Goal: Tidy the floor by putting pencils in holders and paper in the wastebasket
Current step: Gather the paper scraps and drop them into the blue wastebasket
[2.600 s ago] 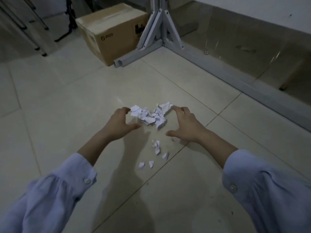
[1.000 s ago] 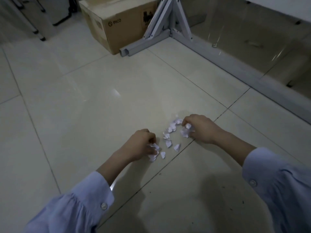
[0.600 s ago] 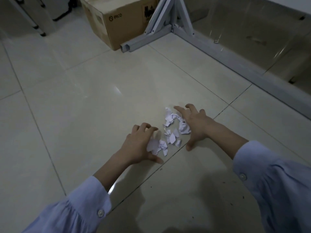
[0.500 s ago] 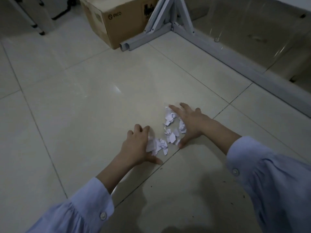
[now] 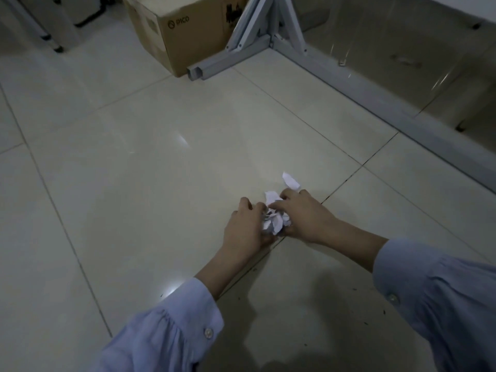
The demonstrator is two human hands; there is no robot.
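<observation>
Torn white paper scraps [image 5: 274, 220] are bunched into a small heap on the pale tiled floor. My left hand [image 5: 245, 226] presses against the heap from the left, and my right hand [image 5: 304, 216] cups it from the right, so both hands close around the paper. One loose scrap [image 5: 291, 180] lies on the tile just beyond my right fingers, and another piece [image 5: 271, 197] sticks up between my fingertips. No pencils, holder or wastebasket show in this view.
A cardboard box [image 5: 177, 30] stands at the back. Beside it a grey metal frame [image 5: 268, 47] rises, with a rail [image 5: 397, 116] running along the floor to the right. Dark stand legs [image 5: 51, 41] are at the far left. Tiny dark specks [image 5: 359, 312] dot the near tile.
My hands were spread flat on either side of the scattered scraps. They have drawn together and squeezed the scraps into one heap between them.
</observation>
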